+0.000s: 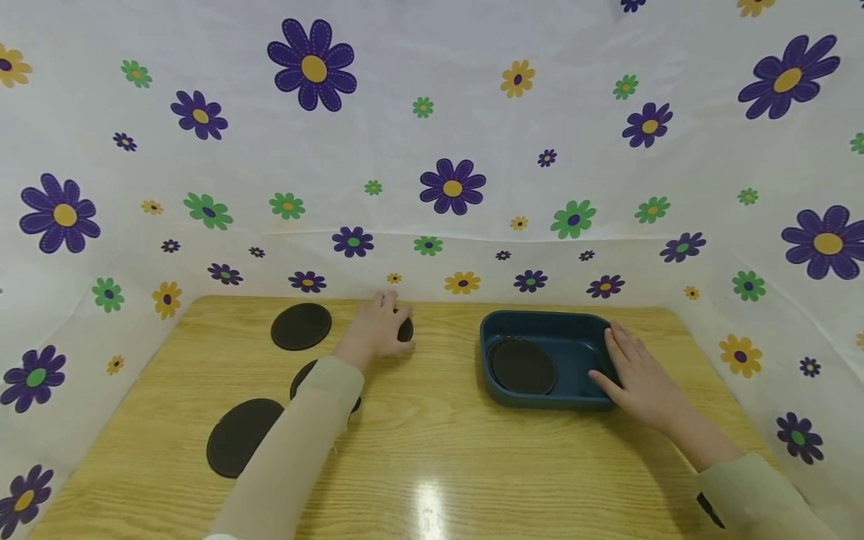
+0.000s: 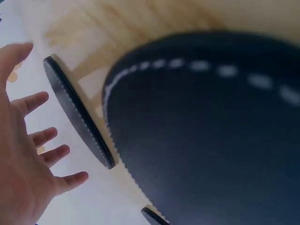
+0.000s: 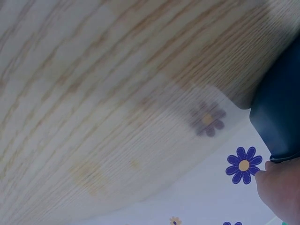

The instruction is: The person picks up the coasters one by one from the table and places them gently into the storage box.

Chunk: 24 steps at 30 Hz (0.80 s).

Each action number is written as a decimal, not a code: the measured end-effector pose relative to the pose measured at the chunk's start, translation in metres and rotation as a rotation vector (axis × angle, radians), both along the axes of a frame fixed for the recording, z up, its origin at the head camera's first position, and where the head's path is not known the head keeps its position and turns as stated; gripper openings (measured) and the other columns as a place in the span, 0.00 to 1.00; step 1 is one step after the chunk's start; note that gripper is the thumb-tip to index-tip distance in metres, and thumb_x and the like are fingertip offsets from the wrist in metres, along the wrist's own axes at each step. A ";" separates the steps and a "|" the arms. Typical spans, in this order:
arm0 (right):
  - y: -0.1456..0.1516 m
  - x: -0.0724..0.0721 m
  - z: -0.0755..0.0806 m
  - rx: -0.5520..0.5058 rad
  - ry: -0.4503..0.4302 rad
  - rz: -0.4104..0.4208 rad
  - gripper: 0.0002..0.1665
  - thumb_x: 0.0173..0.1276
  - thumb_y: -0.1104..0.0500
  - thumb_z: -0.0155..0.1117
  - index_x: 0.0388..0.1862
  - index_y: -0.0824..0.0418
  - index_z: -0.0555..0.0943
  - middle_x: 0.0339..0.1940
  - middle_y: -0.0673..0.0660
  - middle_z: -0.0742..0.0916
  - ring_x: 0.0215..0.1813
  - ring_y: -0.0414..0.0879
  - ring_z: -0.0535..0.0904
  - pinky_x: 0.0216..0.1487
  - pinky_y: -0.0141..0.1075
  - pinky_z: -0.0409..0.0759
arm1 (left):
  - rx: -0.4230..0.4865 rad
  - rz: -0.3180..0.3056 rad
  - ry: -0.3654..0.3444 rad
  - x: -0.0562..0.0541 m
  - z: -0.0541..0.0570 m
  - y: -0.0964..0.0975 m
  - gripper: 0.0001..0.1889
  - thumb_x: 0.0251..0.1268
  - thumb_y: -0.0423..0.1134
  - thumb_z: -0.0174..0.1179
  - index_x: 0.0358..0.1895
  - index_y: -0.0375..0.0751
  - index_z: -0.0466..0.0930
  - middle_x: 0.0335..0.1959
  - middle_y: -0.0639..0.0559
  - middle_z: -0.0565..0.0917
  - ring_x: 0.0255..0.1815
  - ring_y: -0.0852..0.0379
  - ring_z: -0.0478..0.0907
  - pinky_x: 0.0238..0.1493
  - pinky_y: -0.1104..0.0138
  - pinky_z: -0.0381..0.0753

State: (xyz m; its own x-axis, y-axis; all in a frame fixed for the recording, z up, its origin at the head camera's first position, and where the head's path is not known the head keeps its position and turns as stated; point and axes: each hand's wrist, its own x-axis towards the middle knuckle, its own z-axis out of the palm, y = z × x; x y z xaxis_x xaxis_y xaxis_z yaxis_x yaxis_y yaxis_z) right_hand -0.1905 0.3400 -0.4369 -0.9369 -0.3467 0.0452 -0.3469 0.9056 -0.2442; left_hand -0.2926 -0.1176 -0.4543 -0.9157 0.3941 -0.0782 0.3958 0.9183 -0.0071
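My left hand (image 1: 378,326) reaches over a black round coaster (image 1: 406,330) near the back edge of the table, covering most of it. The left wrist view shows the fingers spread and apart from that white-stitched coaster (image 2: 78,115). At the right, my right hand (image 1: 637,375) rests on the right end of a dark blue rectangular tub (image 1: 547,402), fingers straight along the rim and thumb over the inside. Black coasters (image 1: 524,367) lie overlapped in the left part of the tub.
More black coasters lie on the wooden table (image 1: 432,442): one at the back left (image 1: 301,326), one partly under the left sleeve (image 1: 304,375), and a larger one (image 1: 243,435) nearer the front. A flower-printed white cloth (image 1: 405,142) stands behind and along both sides.
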 end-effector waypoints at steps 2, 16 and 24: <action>0.000 0.000 0.000 0.000 0.002 0.001 0.54 0.83 0.40 0.54 0.84 0.80 0.47 0.86 0.79 0.51 0.87 0.74 0.45 0.89 0.56 0.36 | -0.001 0.016 -0.020 0.001 -0.002 -0.001 0.42 0.69 0.67 0.62 0.80 0.50 0.67 0.81 0.33 0.62 0.82 0.31 0.61 0.77 0.36 0.66; 0.002 -0.002 -0.002 -0.002 0.001 0.002 0.54 0.83 0.40 0.55 0.84 0.79 0.47 0.87 0.78 0.50 0.87 0.73 0.45 0.88 0.59 0.39 | 0.053 0.071 -0.079 -0.004 -0.015 0.000 0.42 0.68 0.63 0.62 0.82 0.53 0.65 0.80 0.34 0.65 0.79 0.31 0.64 0.72 0.32 0.68; 0.001 -0.002 -0.002 -0.004 0.008 0.002 0.54 0.83 0.41 0.55 0.84 0.79 0.47 0.86 0.78 0.51 0.87 0.74 0.46 0.88 0.58 0.39 | 0.060 0.056 -0.081 -0.004 -0.014 -0.002 0.41 0.67 0.61 0.63 0.81 0.52 0.66 0.78 0.34 0.67 0.78 0.31 0.64 0.71 0.33 0.69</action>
